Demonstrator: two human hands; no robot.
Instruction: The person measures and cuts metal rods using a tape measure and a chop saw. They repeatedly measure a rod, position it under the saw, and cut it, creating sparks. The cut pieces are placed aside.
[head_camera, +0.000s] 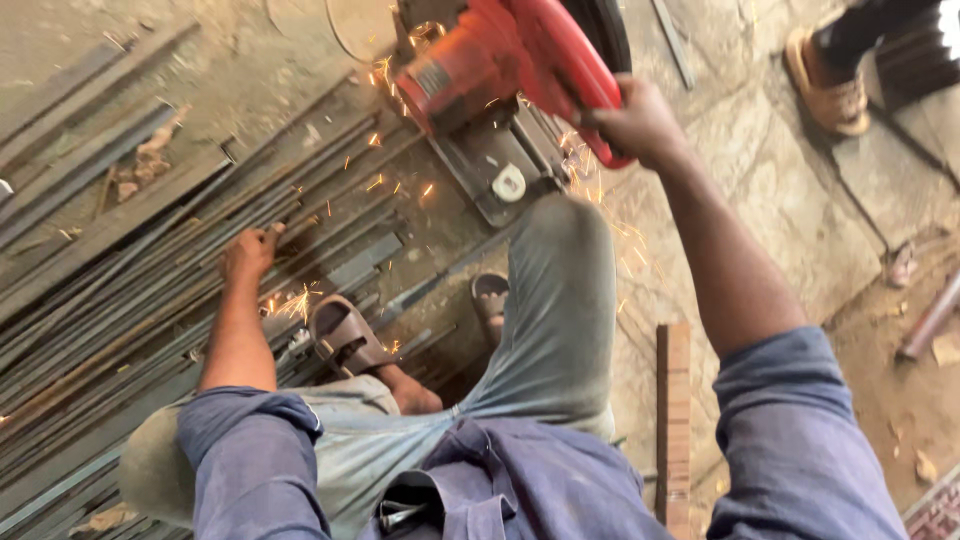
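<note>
Blue rolled-up sleeves (250, 440) and grey dusty trousers (555, 300) are filling the bottom of the view, nearest the camera, with the person crouching over the work. Far to the left, a pile of long grey steel bars and flat strips (90, 270) is lying spread across the dusty concrete floor (790, 200). The left hand (250, 250) is pressing down on one of these bars, fingers curled closed around it and holding it steady. Just right of that hand, a brown rubber sandal (345, 335) is standing on the same bars, and orange sparks (295, 300) are landing beside it. A second brown sandal (490, 295) is showing past the knee. Further right and up, the red metal chop saw (500, 60) is sitting on its grey steel base (495, 165), throwing sparks from where the bars are passing under it; the blade's contact point is hidden by the saw body. The right hand (635, 120) is gripping the saw's red handle tightly, pushing it down. To the right, a reddish wooden block (673, 420) is lying on the floor, and another person's sandalled foot (830, 75) is standing at the top corner.

Judging by the sparks, the cut is under way. Finishing it is likely calling for steady downward pressure while the bar is kept from shifting.
</note>
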